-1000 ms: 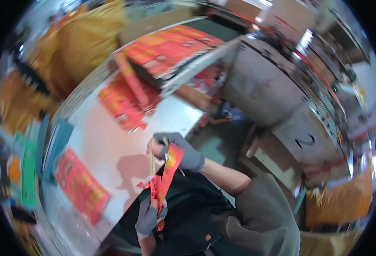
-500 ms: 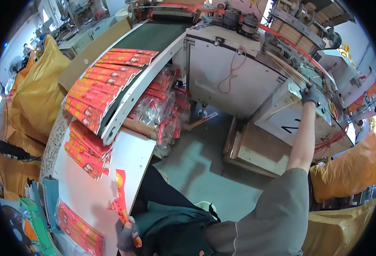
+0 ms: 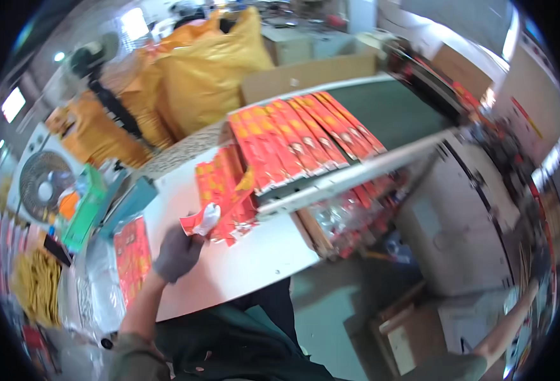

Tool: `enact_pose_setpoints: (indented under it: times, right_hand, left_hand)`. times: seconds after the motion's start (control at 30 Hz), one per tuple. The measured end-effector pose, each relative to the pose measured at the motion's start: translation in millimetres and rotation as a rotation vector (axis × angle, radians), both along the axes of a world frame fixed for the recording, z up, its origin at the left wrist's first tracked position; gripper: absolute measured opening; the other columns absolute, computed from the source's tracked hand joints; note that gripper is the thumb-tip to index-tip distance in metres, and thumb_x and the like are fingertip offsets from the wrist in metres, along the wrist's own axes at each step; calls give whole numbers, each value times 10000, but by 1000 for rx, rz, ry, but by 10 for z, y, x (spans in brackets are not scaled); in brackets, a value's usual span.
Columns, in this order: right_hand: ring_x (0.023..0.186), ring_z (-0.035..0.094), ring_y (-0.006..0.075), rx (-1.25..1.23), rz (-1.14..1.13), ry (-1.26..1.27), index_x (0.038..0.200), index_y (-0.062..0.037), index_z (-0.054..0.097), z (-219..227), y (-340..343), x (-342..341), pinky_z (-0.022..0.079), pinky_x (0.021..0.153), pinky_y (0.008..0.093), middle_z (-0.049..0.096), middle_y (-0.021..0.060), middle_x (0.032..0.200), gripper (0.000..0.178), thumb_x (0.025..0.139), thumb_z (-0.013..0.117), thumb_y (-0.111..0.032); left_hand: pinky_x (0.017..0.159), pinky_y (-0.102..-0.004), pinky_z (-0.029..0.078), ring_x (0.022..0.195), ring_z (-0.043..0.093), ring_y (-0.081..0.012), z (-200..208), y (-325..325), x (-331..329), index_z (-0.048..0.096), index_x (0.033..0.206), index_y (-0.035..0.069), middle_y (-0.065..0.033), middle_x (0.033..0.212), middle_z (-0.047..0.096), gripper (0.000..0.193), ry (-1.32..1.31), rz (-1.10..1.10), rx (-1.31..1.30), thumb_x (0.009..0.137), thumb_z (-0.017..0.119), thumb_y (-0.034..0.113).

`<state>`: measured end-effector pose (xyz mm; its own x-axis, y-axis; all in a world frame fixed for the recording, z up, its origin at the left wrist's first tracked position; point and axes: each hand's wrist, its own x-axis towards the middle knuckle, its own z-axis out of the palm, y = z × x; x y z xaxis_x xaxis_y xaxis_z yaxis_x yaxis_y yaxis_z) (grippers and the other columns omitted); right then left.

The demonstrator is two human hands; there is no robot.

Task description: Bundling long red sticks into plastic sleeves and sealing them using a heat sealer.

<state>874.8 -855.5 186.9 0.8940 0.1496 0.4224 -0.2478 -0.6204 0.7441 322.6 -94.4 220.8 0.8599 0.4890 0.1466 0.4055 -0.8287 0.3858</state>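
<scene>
My left hand (image 3: pixel 177 255), in a grey glove, is closed on the end of a long, crumpled red wrapper (image 3: pixel 193 222) with a white patch. The wrapper is over the white table, against a loose pile of red packets (image 3: pixel 211 184) at the end of the conveyor. More flat red packets (image 3: pixel 292 136) lie overlapped in a row on the green belt (image 3: pixel 381 105). My right arm stretches far to the right, and my right hand (image 3: pixel 539 265) is a dark blur by some thin sticks (image 3: pixel 522 263); its fingers cannot be made out.
A clear bag of red packets (image 3: pixel 132 254) lies at the table's left edge, near a green bin (image 3: pixel 86 206) and a fan (image 3: pixel 41 184). Yellow sacks (image 3: pixel 213 70) stand behind. Under the conveyor is a box of plastic-wrapped packets (image 3: pixel 350 219). A white machine cabinet (image 3: pixel 451 222) stands right.
The view has swung left. My left hand has moved forward over the table with the wrapper, up to the loose pile. My right hand stays out at the machine's side.
</scene>
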Motion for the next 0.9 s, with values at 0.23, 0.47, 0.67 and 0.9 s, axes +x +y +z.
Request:
enact_pose_setpoints:
  times: [0.23,0.47,0.67,0.9]
  right_hand:
    - [1166,488,270,902,799,-151,1217,2,510,232,1869,230,366,986,331,522,154,1252,375,945,443,-248]
    - [1050,506,159,1376,1250,612,1191,7,537,719,5120,-791,385,910,282,571,72,1098,349,882,541,-155]
    - [1135,513,224,1560,989,1187,1356,-4,370,183,6545,-974,371,962,304,535,142,1253,613,882,556,-347]
    - [1266,396,324,1026,1349,1102,1345,55,328,57,7535,-2460,301,1050,329,403,248,1349,857,748,679,-449]
  left_hand:
    - [832,-411,441,962,550,-314,1807,1632,1584,581,1014,90,-116,985,584,341,-733,-392,1111,683,654,63]
    - [895,-421,431,1043,524,-341,1601,2412,1909,525,1112,57,-172,1111,542,339,-471,60,1146,779,537,117]
    - [637,-317,479,683,567,-228,-514,1678,207,585,1046,61,-116,866,595,281,-353,191,150,782,649,132]
    - [751,-249,484,881,570,-123,-1741,1527,-448,550,1104,-8,-68,1025,566,252,-871,469,-561,875,571,97]
